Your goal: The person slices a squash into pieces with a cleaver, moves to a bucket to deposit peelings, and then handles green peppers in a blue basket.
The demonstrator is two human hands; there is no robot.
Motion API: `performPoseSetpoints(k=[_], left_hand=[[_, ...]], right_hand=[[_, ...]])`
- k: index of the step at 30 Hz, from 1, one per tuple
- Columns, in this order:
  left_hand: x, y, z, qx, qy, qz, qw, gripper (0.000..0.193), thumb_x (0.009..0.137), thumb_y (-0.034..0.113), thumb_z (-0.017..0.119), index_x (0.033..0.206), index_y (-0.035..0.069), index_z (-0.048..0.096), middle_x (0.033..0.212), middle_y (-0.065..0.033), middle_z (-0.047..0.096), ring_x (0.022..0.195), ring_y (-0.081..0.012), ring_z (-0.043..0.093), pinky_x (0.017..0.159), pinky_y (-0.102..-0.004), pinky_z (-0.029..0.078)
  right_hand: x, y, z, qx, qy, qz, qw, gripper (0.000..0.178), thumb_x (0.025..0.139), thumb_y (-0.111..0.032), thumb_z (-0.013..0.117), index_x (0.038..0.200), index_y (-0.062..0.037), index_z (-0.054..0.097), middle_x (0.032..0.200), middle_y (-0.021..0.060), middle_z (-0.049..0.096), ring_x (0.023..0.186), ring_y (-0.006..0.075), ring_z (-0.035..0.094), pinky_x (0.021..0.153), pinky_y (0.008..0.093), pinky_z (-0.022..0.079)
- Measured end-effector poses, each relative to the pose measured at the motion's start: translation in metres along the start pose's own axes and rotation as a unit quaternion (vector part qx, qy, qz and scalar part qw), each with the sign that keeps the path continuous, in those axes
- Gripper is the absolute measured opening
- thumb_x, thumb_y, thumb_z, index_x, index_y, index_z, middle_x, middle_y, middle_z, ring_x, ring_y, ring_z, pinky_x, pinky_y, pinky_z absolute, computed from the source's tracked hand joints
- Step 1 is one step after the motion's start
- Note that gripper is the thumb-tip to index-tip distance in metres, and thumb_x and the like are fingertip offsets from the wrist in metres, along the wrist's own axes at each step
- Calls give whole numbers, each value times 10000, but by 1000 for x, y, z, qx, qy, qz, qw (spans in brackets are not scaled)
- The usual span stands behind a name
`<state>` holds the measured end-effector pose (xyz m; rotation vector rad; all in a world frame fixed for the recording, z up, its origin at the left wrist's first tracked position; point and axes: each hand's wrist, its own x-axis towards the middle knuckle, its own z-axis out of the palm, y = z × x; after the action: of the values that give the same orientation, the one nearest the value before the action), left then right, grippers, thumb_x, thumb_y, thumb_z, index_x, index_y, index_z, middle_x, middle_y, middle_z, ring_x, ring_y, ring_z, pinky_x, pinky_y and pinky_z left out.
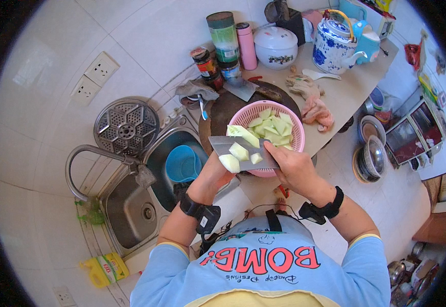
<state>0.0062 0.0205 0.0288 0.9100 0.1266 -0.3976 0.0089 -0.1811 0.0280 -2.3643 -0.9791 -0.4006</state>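
Note:
My right hand point(297, 169) is closed round a cleaver point(219, 145), its wide blade reaching left over the near rim of a pink plastic basket point(298, 120). Several pale green vegetable chunks point(239, 151) rest on or stick to the blade. A longer pale green vegetable piece point(243, 134) shows just past the blade's far edge. My left hand point(215, 173) is at the blade's left part; its fingers are hidden behind the steel and chunks. Cut vegetable pieces point(273, 126) lie in the basket, which stands on a round dark chopping board point(210, 120).
A second cleaver point(241, 89) lies on the board's far side. Left is a double sink point(126, 210) with a blue basin point(183, 163) and a tap point(97, 148). Jars point(223, 36), a lidded white pot point(275, 47), a teapot point(333, 46) and a cloth point(312, 100) stand or lie behind.

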Motion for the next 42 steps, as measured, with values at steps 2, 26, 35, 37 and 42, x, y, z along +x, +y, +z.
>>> performPoseSetpoints(k=[2, 26, 35, 37, 42], left_hand=[[4, -3, -7, 17, -13, 5, 1000, 326, 852, 198, 484, 1128, 25, 470, 1095, -89, 537, 981, -203, 543, 857, -336, 445], [9, 8, -5, -67, -54, -73, 994, 386, 835, 121, 471, 1202, 22, 403, 1084, -123, 543, 928, -185, 570, 796, -299, 481], [3, -1, -7, -134, -69, -56, 987, 351, 889, 281, 410, 1132, 36, 472, 1085, -110, 545, 941, -215, 565, 826, -345, 466], [4, -10, -20, -61, -74, -4, 995, 315, 880, 239, 439, 1118, 37, 482, 1070, -98, 550, 936, -196, 564, 830, -337, 464], [3, -2, -3, -58, -19, -43, 997, 342, 852, 141, 485, 1159, 4, 424, 1103, -96, 525, 987, -193, 538, 829, -329, 457]], right_hand=[[0, 9, 9, 6, -13, 10, 1000, 464, 668, -59, 544, 1122, -19, 459, 725, 116, 543, 618, 256, 568, 539, 342, 462], [3, -21, -19, 20, -17, -19, 999, 584, 587, -16, 586, 1154, -5, 445, 702, 104, 518, 595, 244, 549, 510, 328, 451], [5, -5, -10, 10, -5, -23, 1000, 563, 593, -24, 584, 1141, -15, 457, 690, 95, 520, 588, 246, 551, 501, 326, 452], [6, -2, -7, 4, 9, -28, 1000, 507, 631, -61, 565, 1128, -26, 472, 672, 73, 503, 560, 223, 545, 484, 316, 452], [4, 23, 10, -12, 14, 19, 1000, 383, 703, -80, 554, 1077, -14, 504, 730, 131, 556, 621, 259, 573, 523, 346, 460]])
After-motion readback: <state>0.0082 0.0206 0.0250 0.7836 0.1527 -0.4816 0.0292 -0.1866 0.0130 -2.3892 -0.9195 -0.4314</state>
